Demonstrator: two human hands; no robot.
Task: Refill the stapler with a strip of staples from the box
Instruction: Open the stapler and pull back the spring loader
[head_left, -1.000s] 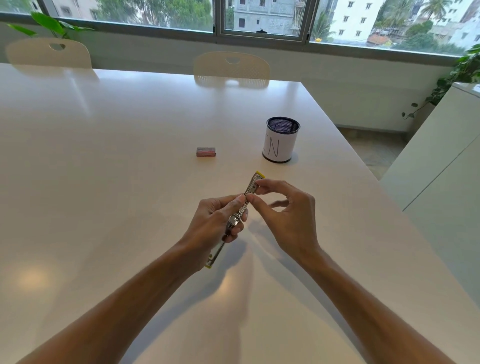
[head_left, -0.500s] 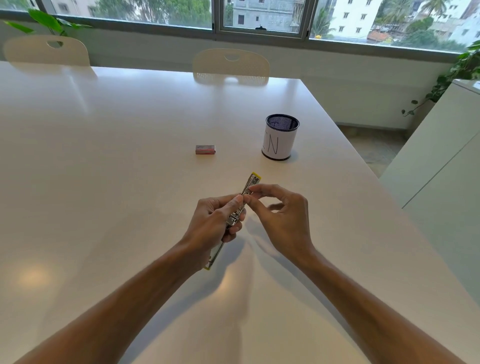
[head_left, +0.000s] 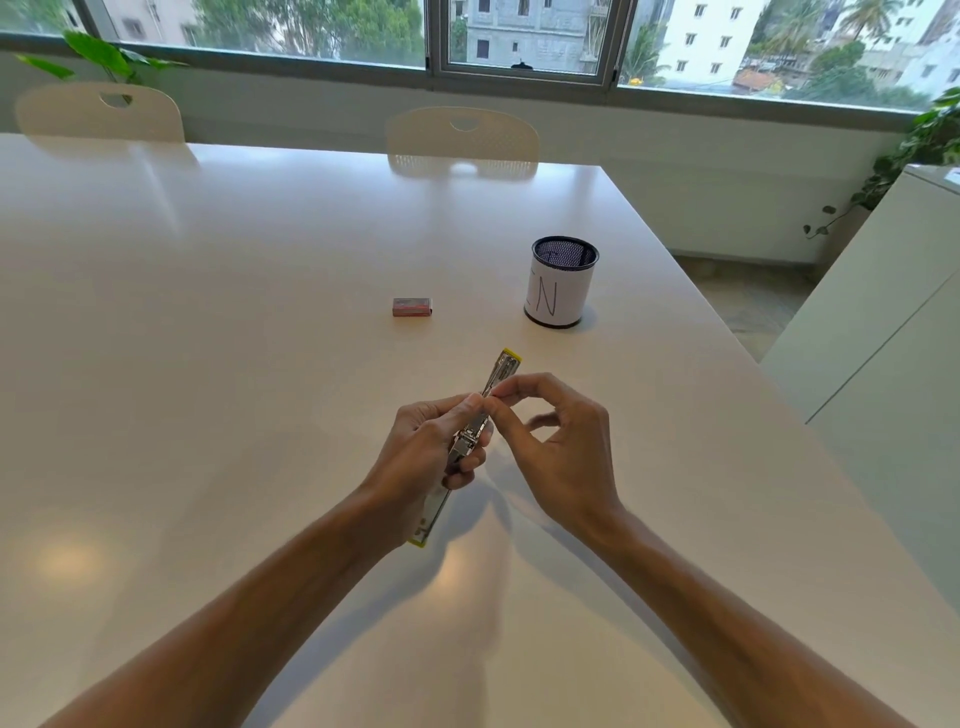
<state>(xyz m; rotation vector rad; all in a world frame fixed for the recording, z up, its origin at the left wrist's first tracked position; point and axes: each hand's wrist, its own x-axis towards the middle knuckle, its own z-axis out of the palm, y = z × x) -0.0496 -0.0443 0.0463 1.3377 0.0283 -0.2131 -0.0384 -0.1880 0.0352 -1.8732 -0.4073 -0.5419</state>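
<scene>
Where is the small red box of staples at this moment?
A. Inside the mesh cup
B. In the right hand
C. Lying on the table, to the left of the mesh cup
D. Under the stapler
C: the staple box lies alone on the table, left of the mesh cup, beyond both hands.

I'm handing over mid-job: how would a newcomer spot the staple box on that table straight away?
Start at the big white table and find the mesh pen cup wrapped in white paper on its right side. The staple box lies flat to the cup's left, apart from it, beyond the hands. It is the only small reddish block there; the stapler is long, metallic, and held.
</scene>
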